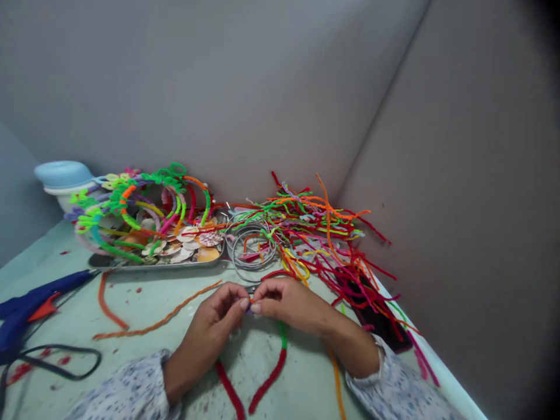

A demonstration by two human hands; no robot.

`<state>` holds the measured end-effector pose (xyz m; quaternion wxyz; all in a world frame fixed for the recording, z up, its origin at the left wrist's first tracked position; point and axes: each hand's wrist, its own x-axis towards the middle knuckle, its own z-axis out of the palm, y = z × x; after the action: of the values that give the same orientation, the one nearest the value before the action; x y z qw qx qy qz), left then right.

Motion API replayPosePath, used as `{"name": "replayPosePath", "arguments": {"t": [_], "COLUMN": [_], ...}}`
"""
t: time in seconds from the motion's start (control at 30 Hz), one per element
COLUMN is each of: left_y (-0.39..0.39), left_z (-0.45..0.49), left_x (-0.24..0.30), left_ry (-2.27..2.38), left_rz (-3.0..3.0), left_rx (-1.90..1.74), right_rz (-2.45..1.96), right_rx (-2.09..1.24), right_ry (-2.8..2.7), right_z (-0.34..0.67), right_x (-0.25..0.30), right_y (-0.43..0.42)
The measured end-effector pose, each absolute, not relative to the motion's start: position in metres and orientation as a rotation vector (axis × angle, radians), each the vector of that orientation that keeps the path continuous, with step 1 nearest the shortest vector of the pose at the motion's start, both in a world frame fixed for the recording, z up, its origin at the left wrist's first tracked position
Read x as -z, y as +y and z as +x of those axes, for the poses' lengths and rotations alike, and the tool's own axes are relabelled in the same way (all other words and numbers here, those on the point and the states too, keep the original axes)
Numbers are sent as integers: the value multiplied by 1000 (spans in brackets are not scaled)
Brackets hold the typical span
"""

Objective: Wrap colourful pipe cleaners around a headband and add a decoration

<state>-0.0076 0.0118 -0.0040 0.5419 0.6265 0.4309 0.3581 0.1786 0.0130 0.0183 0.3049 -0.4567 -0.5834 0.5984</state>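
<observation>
My left hand (214,324) and my right hand (293,306) meet above the table, fingertips pinched together. Between them is the top of a headband (272,376) wrapped in pipe cleaner. Its two ends hang toward me, dark red with a green band showing on the right side. A bit of orange and purple pipe cleaner peeks out at the fingertips; the rest there is hidden by my fingers. Just behind the fingers lies a small metal tool, perhaps scissors (252,288), mostly covered. To the left of my left hand rests a twisted orange pipe cleaner (175,312).
Finished colourful headbands (126,201) stand in a metal tray (175,266) of seashells (188,248). Bare wire hoops (251,248) and a heap of pipe cleaners (306,216) lie right of it. A dark phone (380,321), blue glue gun (39,297) and lidded container (65,181) sit around.
</observation>
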Motion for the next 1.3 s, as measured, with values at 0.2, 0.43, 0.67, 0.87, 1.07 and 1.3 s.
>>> {"name": "replayPosePath", "arguments": {"t": [0.2,0.43,0.67,0.87,1.07,1.3], "left_y": [13,12,13,13,13,14], "left_z": [-8,-8,-7,-9,-9,-8], "left_x": [7,8,10,11,12,12], "left_ry": [1011,996,1006,1020,1020,1023], "left_rz": [1476,1461,1469,1508,1549,1596], "left_rx": [-809,-771,-743,-714,-693,-695], "right_rz": [-1337,-1987,-1964,-2039,-2129,-1996], "right_rx": [-1484,-85,-135,-45,96,219], "right_ry": [-1661,-1874,-2138,-2150,-2194,-2334], "right_z": [189,257,251,254,254,254], "right_x": [-20,-25,-12,-12,-10,-9], "right_y": [21,50,49,69,97,98]}}
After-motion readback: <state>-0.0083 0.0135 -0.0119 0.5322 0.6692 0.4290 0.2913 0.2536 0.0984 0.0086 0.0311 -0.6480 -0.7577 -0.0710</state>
